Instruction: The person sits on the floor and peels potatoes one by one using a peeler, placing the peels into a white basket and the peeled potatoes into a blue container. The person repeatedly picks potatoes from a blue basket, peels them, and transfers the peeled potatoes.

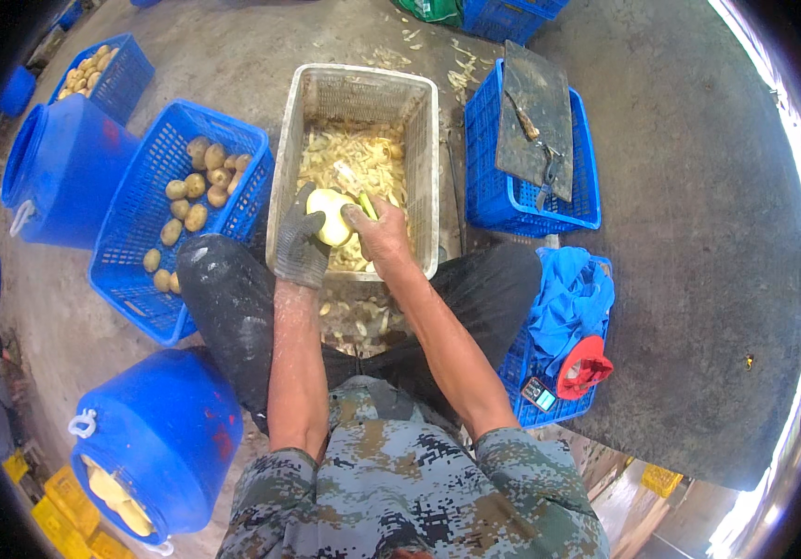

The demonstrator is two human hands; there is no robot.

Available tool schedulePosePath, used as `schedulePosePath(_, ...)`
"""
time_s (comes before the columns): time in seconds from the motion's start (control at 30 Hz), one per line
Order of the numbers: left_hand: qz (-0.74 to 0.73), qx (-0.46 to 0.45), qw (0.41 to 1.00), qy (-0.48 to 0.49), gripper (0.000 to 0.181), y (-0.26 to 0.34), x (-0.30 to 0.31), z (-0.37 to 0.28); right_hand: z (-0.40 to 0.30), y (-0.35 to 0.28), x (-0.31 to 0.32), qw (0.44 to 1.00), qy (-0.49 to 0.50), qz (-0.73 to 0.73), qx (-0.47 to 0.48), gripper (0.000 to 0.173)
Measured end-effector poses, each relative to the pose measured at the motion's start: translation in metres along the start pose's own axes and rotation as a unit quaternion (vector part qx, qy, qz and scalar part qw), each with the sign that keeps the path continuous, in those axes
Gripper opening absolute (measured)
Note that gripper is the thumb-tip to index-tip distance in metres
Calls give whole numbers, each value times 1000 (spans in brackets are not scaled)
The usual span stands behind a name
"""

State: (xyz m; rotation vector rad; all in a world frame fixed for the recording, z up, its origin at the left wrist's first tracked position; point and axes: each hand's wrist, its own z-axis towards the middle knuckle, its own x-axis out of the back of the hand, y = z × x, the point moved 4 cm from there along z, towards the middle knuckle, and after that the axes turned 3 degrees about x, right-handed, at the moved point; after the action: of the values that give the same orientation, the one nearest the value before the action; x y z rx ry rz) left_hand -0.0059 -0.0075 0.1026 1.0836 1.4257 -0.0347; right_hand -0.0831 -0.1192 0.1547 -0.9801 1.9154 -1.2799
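Note:
My left hand [303,241], in a grey knit glove, grips a mostly bare, pale yellow potato [329,215]. In my right hand [385,236], which wears no glove, is a peeler [365,205] with a yellow-green handle. Its head lies close to the potato, and the right thumb rests against the potato's side. Both hands are over the near part of a whitish plastic crate [430,175] between my knees. Many potato peelings [379,157] cover the crate's bottom.
Left of me, a blue crate [128,269] holds several unpeeled potatoes [194,185]. Behind my left knee, a blue barrel [163,433] contains peeled potatoes [117,499]. At right, a board [533,91] with a knife [523,119] lies on another blue crate [484,154]. A red cap [582,367] and phone [539,395] are nearer.

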Motion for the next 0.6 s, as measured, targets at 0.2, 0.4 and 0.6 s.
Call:
schedulePosePath(0.2,-79,-28,995,56,47,-7,19,10,-6,12,-12,991,-5,127,38,49)
schedulePosePath(0.4,-54,-55,985,157,58,-19,-1,3,-5,30,-12,987,89,23,132,39)
schedulePosePath(0.6,85,-53,995,6,61,18,-22,-5,-1,-16,26,959,59,-177,215,43)
